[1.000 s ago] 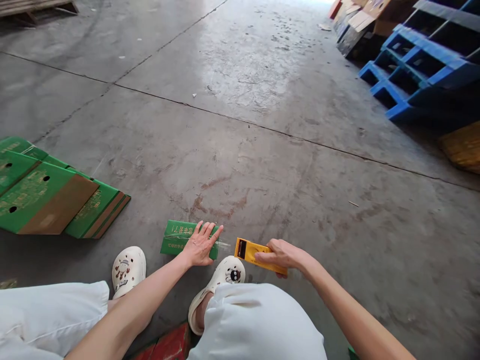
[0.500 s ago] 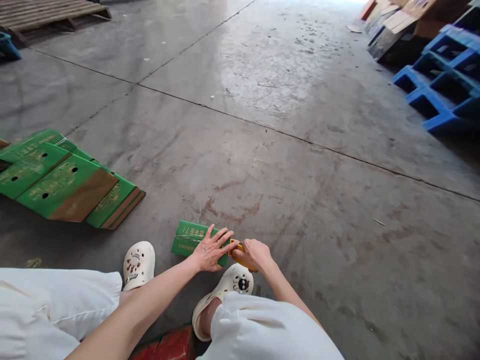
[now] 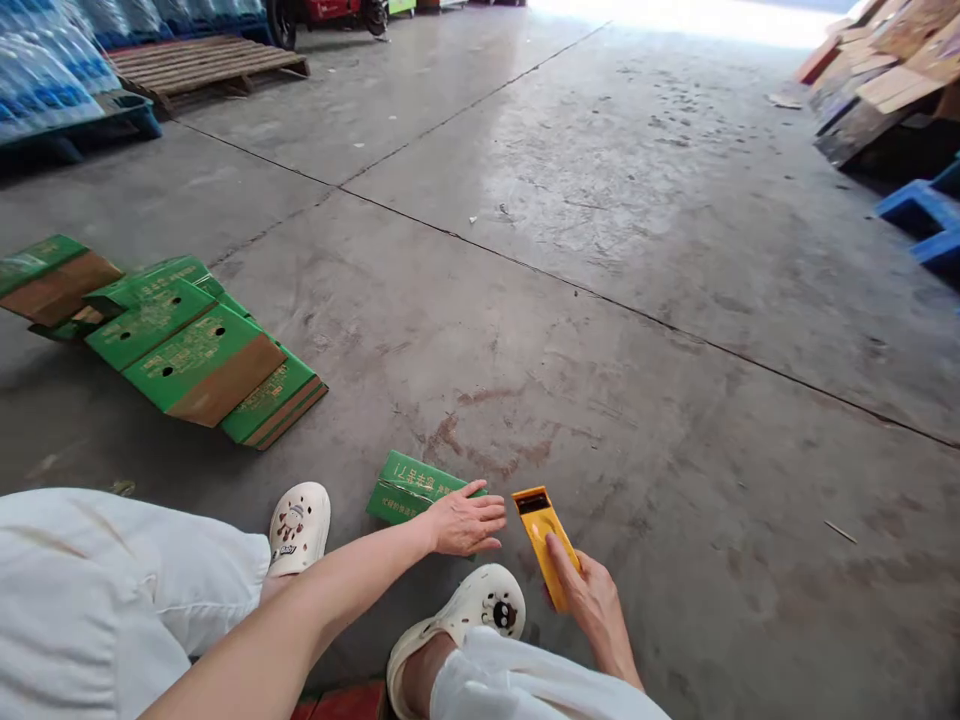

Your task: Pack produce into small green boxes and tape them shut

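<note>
A small green carton point(image 3: 409, 485) with gold printing lies on the concrete floor between and just beyond my feet. Over its right end stretches my left hand point(image 3: 466, 522), open with the fingers extended; it covers that end of the carton, and whether it presses on it I cannot tell. My right hand point(image 3: 589, 590) is wrapped round a flat yellow hand tool point(image 3: 551, 560) with a dark slot across its far end. The tool is held to the right of the carton, apart from it, with its slotted end pointing away from me.
Flattened green cartons point(image 3: 206, 360) lie to the left. A white clog point(image 3: 300, 520) is on each foot. Below me shows part of a red surface point(image 3: 349, 702). Farther off are a wooden pallet point(image 3: 210, 62), wrapped bottles point(image 3: 41, 75), cardboard point(image 3: 892, 90) and a blue pallet point(image 3: 919, 215).
My right hand has drawn the yellow tool away from the carton's right end, rightward and toward me, and turned it. My left hand stays over the carton. The view has swung left.
</note>
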### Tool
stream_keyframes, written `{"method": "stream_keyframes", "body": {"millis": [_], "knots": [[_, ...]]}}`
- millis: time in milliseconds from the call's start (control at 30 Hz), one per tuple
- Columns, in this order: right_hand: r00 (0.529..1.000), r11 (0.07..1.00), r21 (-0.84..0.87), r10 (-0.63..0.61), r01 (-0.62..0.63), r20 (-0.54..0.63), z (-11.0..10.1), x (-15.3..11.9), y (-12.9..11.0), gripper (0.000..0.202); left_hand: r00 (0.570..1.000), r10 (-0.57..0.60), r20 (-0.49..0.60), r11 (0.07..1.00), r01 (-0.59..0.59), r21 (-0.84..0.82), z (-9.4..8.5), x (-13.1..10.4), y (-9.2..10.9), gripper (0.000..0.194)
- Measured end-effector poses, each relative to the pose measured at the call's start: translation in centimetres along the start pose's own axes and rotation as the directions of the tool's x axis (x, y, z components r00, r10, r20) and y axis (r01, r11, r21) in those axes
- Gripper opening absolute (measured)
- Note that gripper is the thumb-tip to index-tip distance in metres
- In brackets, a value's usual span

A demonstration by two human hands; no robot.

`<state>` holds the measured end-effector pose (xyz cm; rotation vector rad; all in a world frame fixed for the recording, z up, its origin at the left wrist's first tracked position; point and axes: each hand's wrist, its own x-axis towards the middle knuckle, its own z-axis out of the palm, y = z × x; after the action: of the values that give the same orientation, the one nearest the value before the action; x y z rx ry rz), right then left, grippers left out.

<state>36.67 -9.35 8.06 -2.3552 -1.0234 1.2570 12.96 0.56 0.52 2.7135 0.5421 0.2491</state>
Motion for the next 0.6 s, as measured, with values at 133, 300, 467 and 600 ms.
{"method": "stream_keyframes", "body": {"millis": [133, 300, 467, 600], "knots": [[0.996, 0.979, 0.185, -0.072, 0.08, -0.048, 2.7, -0.8, -1.7, 0.071, 0.933, -0.347, -0.09, 0.932, 0.354, 0.074, -1.2, -5.1, -2.0, 0.063], [0.964, 0.946, 0.187, -0.261, 0.266, -0.054, 7.0, -0.3, -4.7, 0.076, 0.67, -0.715, -0.202, 0.695, 0.711, -0.102, -0.9, -11.1, -5.2, 0.074], [0.94, 0.951, 0.008, -0.303, 0.308, -0.155, 8.9, 0.6, -5.6, 0.082, 0.464, -0.883, -0.071, 0.41, 0.687, -0.6, 0.2, -12.2, -7.0, 0.068], [0.966, 0.973, 0.024, -0.224, 0.229, -0.128, 9.2, 0.5, -5.2, 0.085, 0.436, -0.9, 0.018, 0.284, 0.617, -0.734, -0.5, -12.2, -7.2, 0.057]]}}
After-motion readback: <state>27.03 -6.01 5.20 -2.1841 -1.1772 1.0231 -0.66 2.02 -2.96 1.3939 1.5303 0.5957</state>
